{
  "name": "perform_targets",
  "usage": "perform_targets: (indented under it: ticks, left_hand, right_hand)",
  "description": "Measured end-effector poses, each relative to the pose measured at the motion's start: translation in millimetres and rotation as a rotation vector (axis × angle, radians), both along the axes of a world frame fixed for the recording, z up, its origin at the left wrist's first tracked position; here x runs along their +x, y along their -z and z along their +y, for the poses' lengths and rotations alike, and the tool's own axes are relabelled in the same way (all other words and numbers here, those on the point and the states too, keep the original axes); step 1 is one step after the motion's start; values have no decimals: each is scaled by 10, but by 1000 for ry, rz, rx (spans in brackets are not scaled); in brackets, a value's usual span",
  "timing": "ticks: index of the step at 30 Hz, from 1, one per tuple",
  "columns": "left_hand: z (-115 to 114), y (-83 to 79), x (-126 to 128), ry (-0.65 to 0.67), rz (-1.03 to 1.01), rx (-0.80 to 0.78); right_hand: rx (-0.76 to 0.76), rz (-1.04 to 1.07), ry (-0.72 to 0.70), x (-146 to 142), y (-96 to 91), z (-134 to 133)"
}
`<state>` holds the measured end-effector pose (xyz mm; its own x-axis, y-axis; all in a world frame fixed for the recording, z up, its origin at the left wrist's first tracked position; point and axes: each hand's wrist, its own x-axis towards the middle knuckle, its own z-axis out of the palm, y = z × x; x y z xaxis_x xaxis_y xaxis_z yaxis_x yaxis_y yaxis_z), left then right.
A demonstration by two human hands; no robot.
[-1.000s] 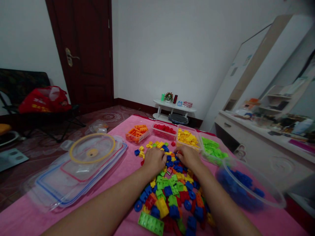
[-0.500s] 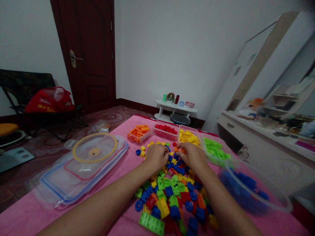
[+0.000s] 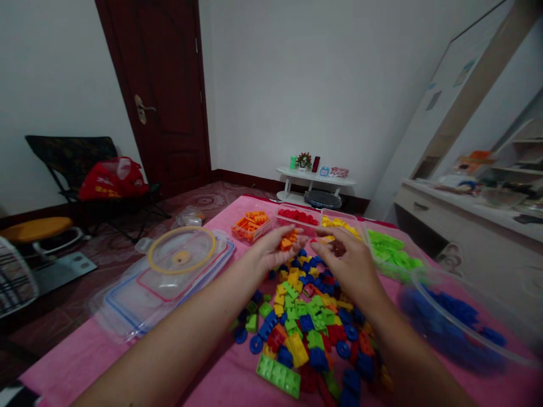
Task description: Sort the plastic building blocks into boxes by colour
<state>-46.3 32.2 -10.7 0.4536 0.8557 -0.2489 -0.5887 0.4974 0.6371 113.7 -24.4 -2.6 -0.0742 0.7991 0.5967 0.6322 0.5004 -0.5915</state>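
My left hand (image 3: 278, 249) is raised over the far end of the pile, palm turned up and fingers curled around orange building blocks (image 3: 289, 240). To its right hovers my right hand (image 3: 350, 257), fingers bent and thumb apart, with nothing plainly held. A small red piece (image 3: 313, 241) shows by its fingertips; whether they touch it I cannot tell. Below both hands spreads a mixed pile of building blocks (image 3: 303, 308) in green, blue, yellow, red and orange. A long green block (image 3: 278, 375) lies at the near edge of the pile.
Along the far edge stand clear boxes of orange blocks (image 3: 251, 226), red blocks (image 3: 299, 216), yellow blocks (image 3: 341, 224) and green blocks (image 3: 392, 249). A round tub (image 3: 462, 345) of blue blocks is at right. Stacked clear lids (image 3: 169, 291) lie left on the pink cloth (image 3: 80, 362).
My left hand has lifted off the pile and turned palm up, showing orange blocks. My right hand has risen slightly beside it. The view has shifted a little left.
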Motion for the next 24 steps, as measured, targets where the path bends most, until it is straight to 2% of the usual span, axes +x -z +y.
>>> perform_targets:
  ticks: [2,4,6,8,13,18,21,24]
  left_hand:
    - [122,-125,-227,-124,-62,40]
    - [253,-221,-463,-309,-77,40]
    - [379,-261,-663,-603,-55,26]
    - [485,-242,-802,-724,-23,2]
    - [603,-83,-890,-768,141,-7]
    - [569,-31,-781,-838,255,184]
    - [507,-66,-712,-824,148,287]
    - [398,-156,-637,-721,-93,309]
  right_hand:
    - [-10,48,6,54,-19,4]
    - [-22,86,-2,79,-15,17]
    - [-31,101,-16,74,6,33]
    - [-40,100,-29,52,30,42]
    - [-60,73,-28,7,48,22]
    - [-106,73,-33,-19,71,19]
    - [-159,69,-96,-121,104,-19]
    - [-406,189,-273,-347,144,-151]
